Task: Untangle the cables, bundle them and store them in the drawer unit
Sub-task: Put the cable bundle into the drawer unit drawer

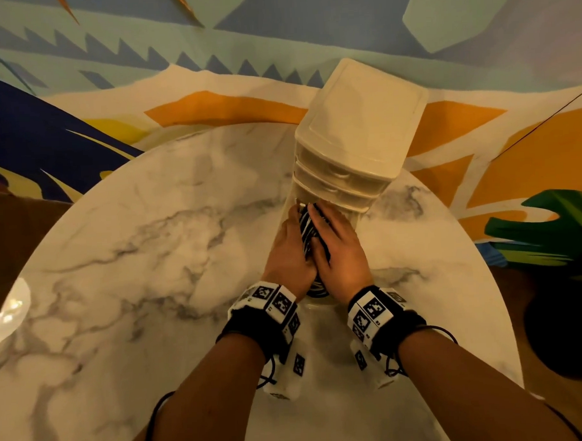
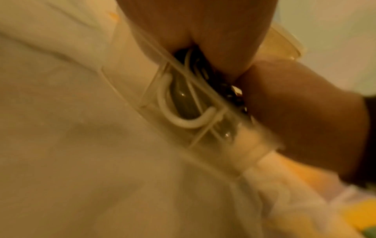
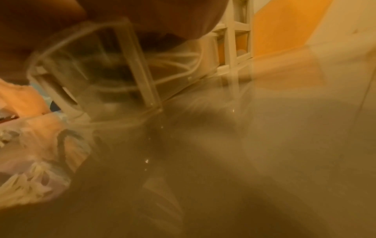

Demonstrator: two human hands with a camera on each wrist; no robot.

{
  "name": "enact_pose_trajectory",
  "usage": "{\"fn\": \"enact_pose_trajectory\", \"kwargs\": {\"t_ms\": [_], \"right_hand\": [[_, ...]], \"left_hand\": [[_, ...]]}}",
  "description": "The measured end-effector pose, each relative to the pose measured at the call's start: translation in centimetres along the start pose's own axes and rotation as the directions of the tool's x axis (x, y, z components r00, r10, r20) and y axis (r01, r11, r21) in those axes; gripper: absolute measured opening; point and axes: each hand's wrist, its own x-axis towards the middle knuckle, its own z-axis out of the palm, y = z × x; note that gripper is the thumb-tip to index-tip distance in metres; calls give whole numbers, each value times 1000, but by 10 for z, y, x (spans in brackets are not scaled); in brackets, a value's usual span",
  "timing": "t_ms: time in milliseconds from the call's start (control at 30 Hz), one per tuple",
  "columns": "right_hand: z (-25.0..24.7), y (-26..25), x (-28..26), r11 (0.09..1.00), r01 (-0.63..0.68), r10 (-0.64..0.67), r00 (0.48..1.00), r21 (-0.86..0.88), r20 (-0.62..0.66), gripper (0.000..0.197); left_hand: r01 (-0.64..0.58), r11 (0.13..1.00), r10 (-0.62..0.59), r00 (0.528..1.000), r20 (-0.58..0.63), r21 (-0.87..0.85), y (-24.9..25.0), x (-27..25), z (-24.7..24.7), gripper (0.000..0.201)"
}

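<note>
A white drawer unit (image 1: 356, 134) stands upright on the round marble table (image 1: 150, 243). Its clear bottom drawer (image 1: 320, 306) is pulled out toward me. A bundle of black and white cables (image 1: 307, 228) lies inside it. My left hand (image 1: 292, 240) lies along the bundle's left side with straight fingers. My right hand (image 1: 330, 232) presses flat on top of the bundle. Through the clear drawer wall (image 2: 126, 90) in the left wrist view I see a white cable loop (image 2: 179, 119) and dark cable. The right wrist view is blurred, showing the drawer (image 3: 142, 80) with a white cable (image 3: 175, 56) in it.
The upper drawers (image 1: 338, 178) of the unit are pushed in. A painted wall (image 1: 209, 57) rises behind the table. A green leaf shape (image 1: 543, 236) lies off the table's right edge. Bare marble spreads to the left and in front of the drawer.
</note>
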Motion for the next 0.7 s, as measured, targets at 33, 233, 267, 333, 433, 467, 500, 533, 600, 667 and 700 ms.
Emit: {"fn": "enact_pose_trajectory", "kwargs": {"t_ms": [33,233,267,333,433,467,500,533,600,667,700], "right_hand": [[1,1,0,999,13,-12,1000,-30,8,48],[4,1,3,992,8,0,998,-125,56,48],[4,0,4,990,17,-6,997,-142,80,49],[5,2,5,987,27,-10,994,-157,105,51],[4,2,5,996,-34,40,997,-88,60,51],[3,-1,4,997,-65,67,997,-38,35,52],[2,-3,3,995,-96,96,995,6,10,52],[1,-4,2,992,-123,123,992,37,-9,52],[-1,-6,1,989,-144,145,989,35,-19,49],[1,-6,0,987,-99,98,995,-127,-16,46],[0,-7,0,970,-74,77,997,-230,2,46]], "left_hand": [[-36,996,37,999,-20,77,0,-1,3,68],[-181,888,194,981,12,423,1,-6,8,59],[-181,882,182,982,38,434,-1,-4,7,58],[-183,852,153,983,102,491,0,-1,4,58],[-211,771,125,975,182,601,3,-4,0,65],[-212,759,125,975,182,616,3,-7,-1,64],[-220,750,142,975,174,624,3,-9,-3,62],[-230,735,162,973,164,638,2,-12,-4,60],[-223,711,165,975,150,667,0,-13,-6,59],[-179,717,105,983,150,674,1,-11,-6,59],[-152,723,72,987,146,674,2,-9,-5,59]]}}
